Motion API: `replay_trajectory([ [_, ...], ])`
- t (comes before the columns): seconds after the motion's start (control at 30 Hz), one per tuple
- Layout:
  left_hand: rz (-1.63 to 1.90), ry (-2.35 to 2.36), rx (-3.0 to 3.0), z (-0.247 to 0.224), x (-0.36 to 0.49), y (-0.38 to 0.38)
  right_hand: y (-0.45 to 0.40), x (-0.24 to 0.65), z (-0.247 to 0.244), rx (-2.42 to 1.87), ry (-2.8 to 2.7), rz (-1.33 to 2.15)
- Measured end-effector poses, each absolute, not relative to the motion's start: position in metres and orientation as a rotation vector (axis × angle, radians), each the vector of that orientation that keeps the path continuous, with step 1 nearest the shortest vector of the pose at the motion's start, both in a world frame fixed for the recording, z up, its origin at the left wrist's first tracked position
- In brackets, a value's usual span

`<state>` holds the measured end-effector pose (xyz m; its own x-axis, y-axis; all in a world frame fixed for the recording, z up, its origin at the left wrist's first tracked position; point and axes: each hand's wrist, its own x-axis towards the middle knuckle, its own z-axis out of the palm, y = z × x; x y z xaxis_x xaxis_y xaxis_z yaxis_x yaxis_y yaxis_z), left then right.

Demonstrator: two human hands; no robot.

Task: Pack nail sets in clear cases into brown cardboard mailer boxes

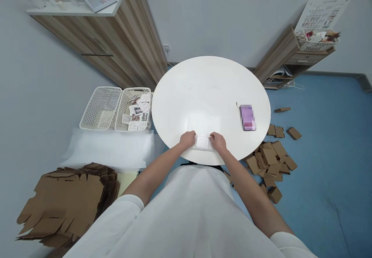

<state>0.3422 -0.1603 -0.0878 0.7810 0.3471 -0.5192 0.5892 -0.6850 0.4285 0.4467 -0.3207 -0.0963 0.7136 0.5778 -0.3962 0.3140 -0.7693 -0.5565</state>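
Near the front edge of the round white table, my left hand and my right hand pinch the two sides of a thin, translucent white sheet. Its near part is folded into a flat band between my fingers, and a paler rectangle shows in the middle of that band. What lies inside, if anything, I cannot make out. Both hands have their fingers closed, thumbs toward each other. A purple item, blurred into blocks, lies to the right on the tabletop.
Left of the table stand a white basket with clear plastic pieces and a basket of printed cards. Nearer are white sheets and stacked flat cardboard. Several small brown boxes litter the floor at right. Cabinets stand behind.
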Motion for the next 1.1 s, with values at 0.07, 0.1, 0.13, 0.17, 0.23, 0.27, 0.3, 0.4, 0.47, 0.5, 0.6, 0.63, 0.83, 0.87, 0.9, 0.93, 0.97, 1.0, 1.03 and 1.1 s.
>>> replay_trajectory([
  [0.07,-0.447,0.64,2.55,-0.086,0.339,-0.166,-0.323,0.442,-0.097,-2.583,-0.829,0.561],
  [0.1,-0.368,0.584,2.658,-0.086,0.338,-0.168,-0.325,0.44,-0.097,-2.614,-0.899,0.444],
  [0.13,-0.284,0.502,2.762,-0.086,0.338,-0.17,-0.327,0.437,-0.096,-2.622,-0.981,0.347],
  [0.17,-0.213,0.398,2.843,-0.086,0.337,-0.172,-0.328,0.434,-0.095,-2.602,-1.085,0.288],
  [0.23,-0.171,0.166,2.917,-0.086,0.338,-0.174,-0.332,0.428,-0.093,-2.496,-1.337,0.294],
  [0.27,-0.194,0.063,2.929,-0.087,0.338,-0.175,-0.333,0.425,-0.093,-2.435,-1.446,0.33],
  [0.3,-0.231,-0.011,2.931,-0.087,0.339,-0.176,-0.334,0.422,-0.092,-2.386,-1.52,0.37],
  [0.4,-0.322,-0.079,2.909,-0.086,0.337,-0.175,-0.338,0.416,-0.094,-2.355,-1.542,0.467],
  [0.47,-0.33,-0.087,2.868,-0.085,0.332,-0.174,-0.34,0.414,-0.097,-2.356,-1.513,0.531],
  [0.5,-0.323,-0.099,2.84,-0.084,0.329,-0.173,-0.341,0.413,-0.098,-2.353,-1.503,0.556],
  [0.6,-0.307,-0.124,2.768,-0.081,0.321,-0.172,-0.339,0.412,-0.102,-2.371,-1.448,0.583],
  [0.63,-0.313,-0.117,2.757,-0.081,0.32,-0.172,-0.338,0.412,-0.101,-2.38,-1.427,0.583],
  [0.83,-0.409,-0.109,2.732,-0.074,0.314,-0.174,-0.34,0.405,-0.084,-2.327,-1.343,0.714],
  [0.87,-0.428,-0.132,2.713,-0.073,0.312,-0.174,-0.343,0.403,-0.08,-2.314,-1.322,0.766],
  [0.9,-0.441,-0.148,2.687,-0.071,0.31,-0.174,-0.345,0.401,-0.076,-2.306,-1.295,0.82],
  [0.93,-0.45,-0.152,2.657,-0.069,0.307,-0.174,-0.348,0.399,-0.072,-2.301,-1.258,0.874],
  [0.97,-0.454,-0.141,2.624,-0.068,0.305,-0.174,-0.35,0.398,-0.069,-2.296,-1.211,0.924],
  [1.0,-0.457,-0.118,2.592,-0.067,0.304,-0.173,-0.351,0.397,-0.066,-2.289,-1.158,0.969],
  [1.03,-0.463,-0.088,2.563,-0.066,0.303,-0.173,-0.352,0.397,-0.063,-2.28,-1.102,1.005],
  [1.1,-0.494,-0.018,2.511,-0.065,0.305,-0.171,-0.351,0.4,-0.059,-2.257,-1.019,1.038],
])
